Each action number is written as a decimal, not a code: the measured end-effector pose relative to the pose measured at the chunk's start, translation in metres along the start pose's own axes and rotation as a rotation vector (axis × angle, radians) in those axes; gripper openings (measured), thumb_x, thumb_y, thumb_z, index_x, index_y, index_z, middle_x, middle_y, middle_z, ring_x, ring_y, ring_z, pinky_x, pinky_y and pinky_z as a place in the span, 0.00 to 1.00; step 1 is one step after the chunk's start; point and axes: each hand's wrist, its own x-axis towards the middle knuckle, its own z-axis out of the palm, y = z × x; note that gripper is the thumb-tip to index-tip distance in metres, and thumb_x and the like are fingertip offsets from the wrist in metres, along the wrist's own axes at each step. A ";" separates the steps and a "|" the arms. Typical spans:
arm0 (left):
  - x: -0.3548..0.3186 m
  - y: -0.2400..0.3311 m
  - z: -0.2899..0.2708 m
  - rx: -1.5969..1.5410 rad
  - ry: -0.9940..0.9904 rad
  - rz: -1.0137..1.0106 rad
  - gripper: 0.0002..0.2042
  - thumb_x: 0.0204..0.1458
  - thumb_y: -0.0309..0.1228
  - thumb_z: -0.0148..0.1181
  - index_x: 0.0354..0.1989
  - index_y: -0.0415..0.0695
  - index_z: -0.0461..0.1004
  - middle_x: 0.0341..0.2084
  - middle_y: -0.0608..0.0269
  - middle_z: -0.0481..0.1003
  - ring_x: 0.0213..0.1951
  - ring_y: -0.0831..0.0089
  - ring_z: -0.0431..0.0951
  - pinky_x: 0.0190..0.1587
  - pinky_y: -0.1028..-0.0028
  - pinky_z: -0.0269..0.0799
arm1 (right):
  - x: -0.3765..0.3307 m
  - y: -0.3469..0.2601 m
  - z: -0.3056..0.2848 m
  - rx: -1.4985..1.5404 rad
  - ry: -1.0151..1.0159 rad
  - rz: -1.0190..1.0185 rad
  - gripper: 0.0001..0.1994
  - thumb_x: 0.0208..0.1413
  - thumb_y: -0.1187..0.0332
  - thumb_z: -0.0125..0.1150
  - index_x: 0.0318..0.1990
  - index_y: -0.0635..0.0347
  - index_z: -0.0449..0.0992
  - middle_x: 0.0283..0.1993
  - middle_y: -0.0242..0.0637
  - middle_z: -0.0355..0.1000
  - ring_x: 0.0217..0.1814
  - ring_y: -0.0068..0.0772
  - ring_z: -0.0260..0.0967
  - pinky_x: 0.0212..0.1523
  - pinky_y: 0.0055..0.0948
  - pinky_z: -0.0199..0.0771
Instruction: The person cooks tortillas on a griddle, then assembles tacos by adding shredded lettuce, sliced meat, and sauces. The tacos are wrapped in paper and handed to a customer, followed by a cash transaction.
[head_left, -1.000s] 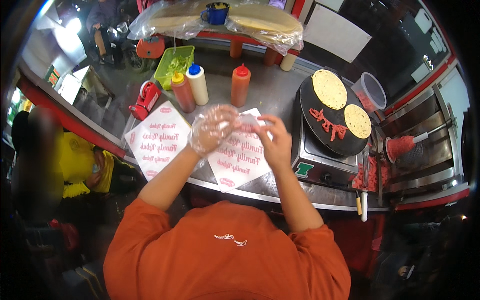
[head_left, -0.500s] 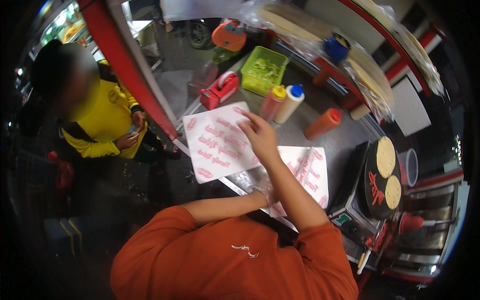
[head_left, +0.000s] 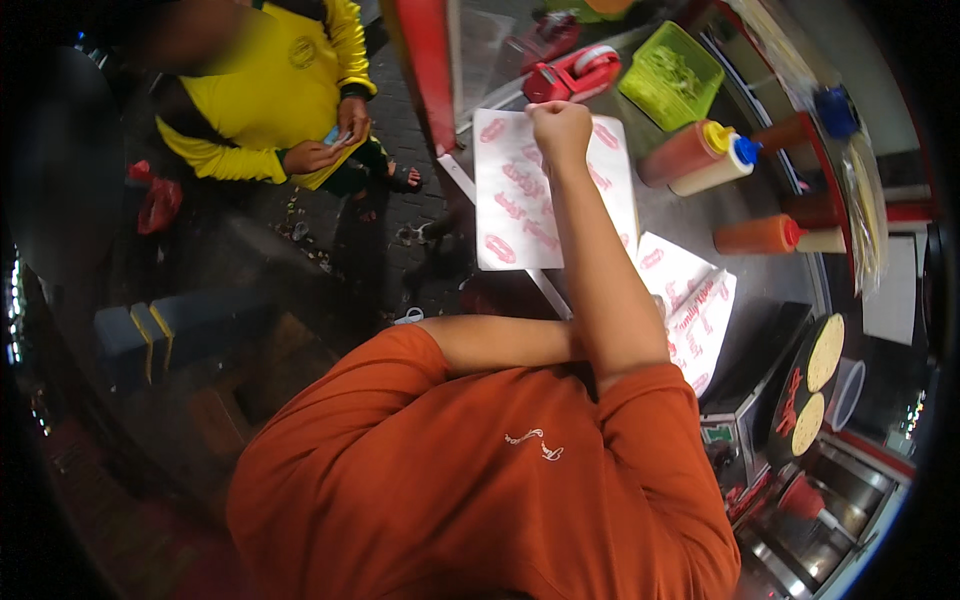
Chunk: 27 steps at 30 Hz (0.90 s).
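Paper sheet [head_left: 520, 215], white with red printed marks, lay flat near the left end of the steel desk [head_left: 745, 280], and our right hand [head_left: 560, 125] was closed in a fist over its upper edge, the fingers curled tight; we could not tell whether they pinched the paper or only pressed on it. Our left hand was hidden behind the right forearm, so we could not tell how its fingers stood. A second printed sheet [head_left: 690, 305] lay just beside the first, toward us, partly under our arm. Beyond the fist sat a red tape dispenser [head_left: 575, 75] and, next to it, a green tray [head_left: 672, 78] holding something green. To the right stood an orange squeeze bottle with a yellow cap [head_left: 685, 152] touching a pale bottle with a blue cap [head_left: 712, 170], and farther right an orange bottle with a red cap [head_left: 755, 235] lay on its side. At the far right a dark round griddle [head_left: 805, 400] carried two pale flat rounds and a red smear between them. Off the desk to the left, a person in a yellow top [head_left: 270, 90] stood with both hands together on a small object.
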 end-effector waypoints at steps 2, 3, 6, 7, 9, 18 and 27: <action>0.012 0.008 -0.003 -0.004 0.022 -0.027 0.11 0.66 0.36 0.54 0.41 0.42 0.79 0.40 0.53 0.80 0.43 0.53 0.80 0.50 0.56 0.76 | -0.046 -0.004 -0.040 -0.245 -0.096 -0.514 0.04 0.54 0.72 0.73 0.33 0.62 0.86 0.37 0.37 0.75 0.36 0.31 0.73 0.39 0.32 0.72; 0.019 0.011 -0.005 -0.009 0.032 -0.032 0.11 0.66 0.36 0.54 0.40 0.42 0.79 0.40 0.53 0.80 0.43 0.52 0.81 0.50 0.56 0.76 | -0.078 0.000 -0.068 -0.153 -0.202 -0.540 0.04 0.55 0.72 0.72 0.35 0.61 0.86 0.43 0.38 0.72 0.42 0.32 0.72 0.44 0.32 0.72; 0.036 0.015 -0.014 -0.036 0.081 -0.085 0.12 0.66 0.36 0.54 0.38 0.42 0.80 0.39 0.53 0.81 0.42 0.52 0.81 0.49 0.56 0.76 | -0.174 0.026 -0.166 -0.211 -0.202 -0.552 0.06 0.54 0.72 0.71 0.39 0.57 0.87 0.53 0.40 0.69 0.54 0.41 0.68 0.58 0.33 0.69; 0.039 0.016 -0.018 -0.046 0.101 -0.119 0.12 0.67 0.36 0.54 0.37 0.42 0.80 0.39 0.53 0.81 0.41 0.52 0.81 0.48 0.55 0.77 | -0.191 0.037 -0.197 -0.165 -0.022 -0.487 0.05 0.55 0.72 0.71 0.39 0.57 0.87 0.51 0.39 0.69 0.53 0.39 0.68 0.58 0.33 0.69; 0.044 0.017 -0.020 -0.063 0.132 -0.174 0.13 0.67 0.36 0.54 0.36 0.43 0.80 0.38 0.54 0.81 0.41 0.52 0.81 0.47 0.55 0.77 | -0.214 0.062 -0.258 -0.100 0.304 -0.351 0.05 0.57 0.72 0.72 0.40 0.60 0.87 0.49 0.36 0.68 0.54 0.34 0.67 0.58 0.31 0.68; 0.045 0.010 -0.002 -0.021 0.258 -0.114 0.13 0.63 0.39 0.59 0.35 0.42 0.80 0.37 0.50 0.80 0.42 0.49 0.80 0.47 0.54 0.76 | -0.240 0.147 -0.277 -0.277 0.651 -0.134 0.16 0.54 0.71 0.70 0.52 0.51 0.86 0.52 0.42 0.67 0.52 0.41 0.68 0.57 0.37 0.72; 0.064 0.005 -0.020 0.113 -0.026 -0.292 0.12 0.64 0.38 0.57 0.42 0.42 0.77 0.36 0.45 0.80 0.43 0.44 0.80 0.48 0.50 0.75 | -0.190 0.072 -0.305 -0.224 0.690 -0.322 0.31 0.53 0.77 0.65 0.67 0.57 0.69 0.55 0.47 0.67 0.55 0.48 0.68 0.56 0.42 0.69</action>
